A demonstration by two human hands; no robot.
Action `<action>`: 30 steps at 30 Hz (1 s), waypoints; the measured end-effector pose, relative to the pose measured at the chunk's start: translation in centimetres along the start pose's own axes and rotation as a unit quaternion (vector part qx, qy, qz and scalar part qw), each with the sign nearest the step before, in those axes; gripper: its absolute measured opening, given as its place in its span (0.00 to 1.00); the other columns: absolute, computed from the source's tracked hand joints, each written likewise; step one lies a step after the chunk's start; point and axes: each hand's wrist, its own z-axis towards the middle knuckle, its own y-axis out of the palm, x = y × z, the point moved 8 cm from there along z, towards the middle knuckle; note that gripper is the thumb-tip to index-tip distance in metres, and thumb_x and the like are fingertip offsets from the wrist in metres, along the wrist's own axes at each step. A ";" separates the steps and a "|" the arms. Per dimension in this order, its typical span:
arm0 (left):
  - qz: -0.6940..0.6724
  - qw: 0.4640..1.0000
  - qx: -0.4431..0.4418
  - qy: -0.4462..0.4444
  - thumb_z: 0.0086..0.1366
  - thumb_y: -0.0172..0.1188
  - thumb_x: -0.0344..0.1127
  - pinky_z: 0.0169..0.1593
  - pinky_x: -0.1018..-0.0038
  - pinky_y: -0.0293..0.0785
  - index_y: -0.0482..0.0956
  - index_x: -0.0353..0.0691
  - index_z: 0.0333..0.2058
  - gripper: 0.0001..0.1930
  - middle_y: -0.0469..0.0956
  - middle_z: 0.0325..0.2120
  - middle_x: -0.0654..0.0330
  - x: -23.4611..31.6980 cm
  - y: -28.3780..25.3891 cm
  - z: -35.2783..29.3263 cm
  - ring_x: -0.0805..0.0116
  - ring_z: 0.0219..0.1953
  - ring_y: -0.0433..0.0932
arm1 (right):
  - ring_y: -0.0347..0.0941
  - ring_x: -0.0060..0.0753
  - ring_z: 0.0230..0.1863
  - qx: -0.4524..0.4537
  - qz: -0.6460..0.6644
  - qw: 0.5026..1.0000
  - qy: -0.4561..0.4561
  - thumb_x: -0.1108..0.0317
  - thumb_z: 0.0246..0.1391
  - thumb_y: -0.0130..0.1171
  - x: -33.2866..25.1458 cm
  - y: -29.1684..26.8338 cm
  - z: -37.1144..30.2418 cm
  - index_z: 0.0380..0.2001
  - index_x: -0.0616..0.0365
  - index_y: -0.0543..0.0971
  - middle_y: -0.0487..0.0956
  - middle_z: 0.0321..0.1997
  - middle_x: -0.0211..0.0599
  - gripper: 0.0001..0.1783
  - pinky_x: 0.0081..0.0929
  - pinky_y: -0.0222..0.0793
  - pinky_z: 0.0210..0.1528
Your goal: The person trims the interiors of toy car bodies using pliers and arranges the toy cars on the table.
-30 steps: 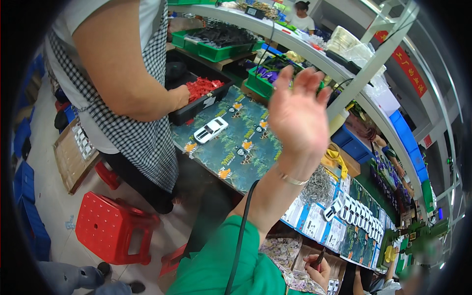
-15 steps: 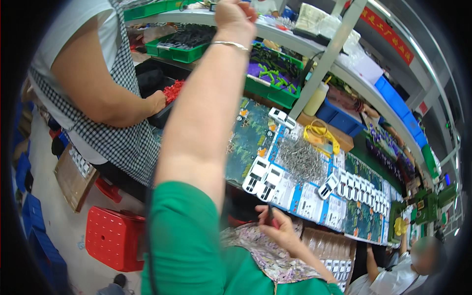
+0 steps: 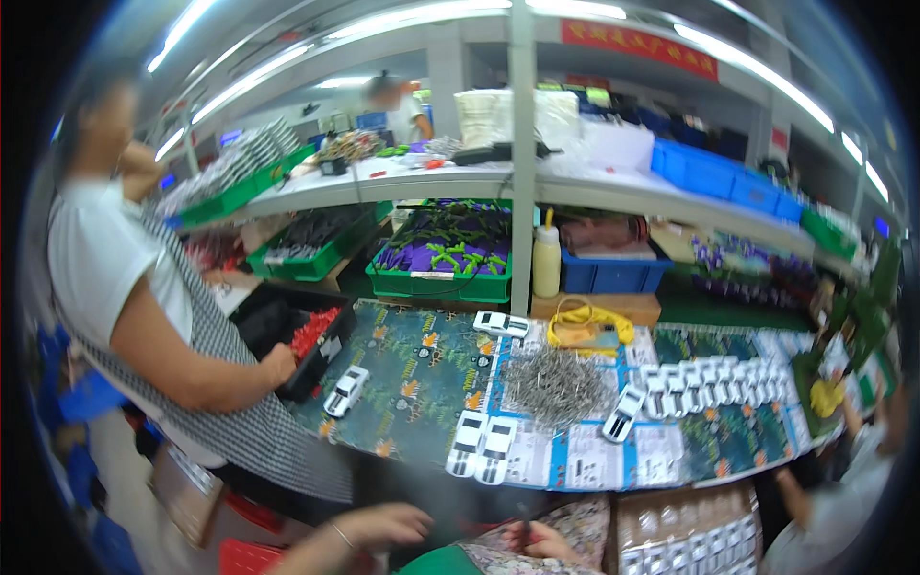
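My left hand [image 3: 383,524] is low in front of the table edge, slightly blurred, fingers stretched out and nothing in them. My right hand [image 3: 548,543] is closed around a small dark-and-red handled tool [image 3: 524,533], close to my flowered apron [image 3: 585,522]; its working end is hidden. Nearest on the table, two white toy cars [image 3: 481,448] stand side by side at the front edge. Another white toy car [image 3: 346,391] lies to the left, one more white toy car [image 3: 501,324] farther back. A tilted white toy car [image 3: 624,413] sits beside a heap of thin silver metal pieces [image 3: 556,383].
A row of white toy cars [image 3: 714,385] lines the right. Behind are yellow tape [image 3: 613,321], a bottle [image 3: 546,261], a blue bin [image 3: 613,275] and a green tray [image 3: 441,285]. At left, a person [image 3: 192,374] reaches into a black bin [image 3: 331,350] of red parts. A carton [image 3: 685,503] stands below.
My left arm has come down from its far reach to below the table edge. A white toy car now shows on the left of the table. The view has tilted up.
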 end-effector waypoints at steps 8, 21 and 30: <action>-0.277 0.954 0.099 0.064 0.66 0.49 0.37 0.54 0.74 0.67 0.56 0.33 0.60 0.26 0.73 0.48 0.50 3.7 4.7 -3.9 0.64 0.48 0.73 | 0.61 0.32 0.61 -0.102 0.084 0.991 -0.011 0.63 0.59 0.53 -1.2 4.1 -1.8 0.66 0.54 0.47 0.58 0.65 0.34 0.38 0.32 0.58 0.61; 0.457 0.835 -0.084 -0.295 0.60 0.52 0.38 0.42 0.72 0.74 0.80 0.40 0.39 0.13 0.81 0.35 0.54 -8.0 2.1 -12.4 0.66 0.39 0.78 | 0.67 0.20 0.42 0.074 -0.098 0.992 0.006 0.65 0.58 0.52 -3.1 5.2 -2.4 0.58 0.57 0.64 0.72 0.41 0.30 0.25 0.20 0.64 0.47; 0.669 0.713 0.201 -0.066 0.52 0.58 0.32 0.31 0.63 0.75 0.80 0.42 0.32 0.08 0.79 0.26 0.55 9.9 -0.2 -5.2 0.55 0.28 0.78 | 0.68 0.21 0.38 0.092 -0.266 0.960 0.002 0.58 0.56 0.55 -4.8 4.7 -2.0 0.49 0.58 0.72 0.75 0.37 0.33 0.21 0.22 0.65 0.43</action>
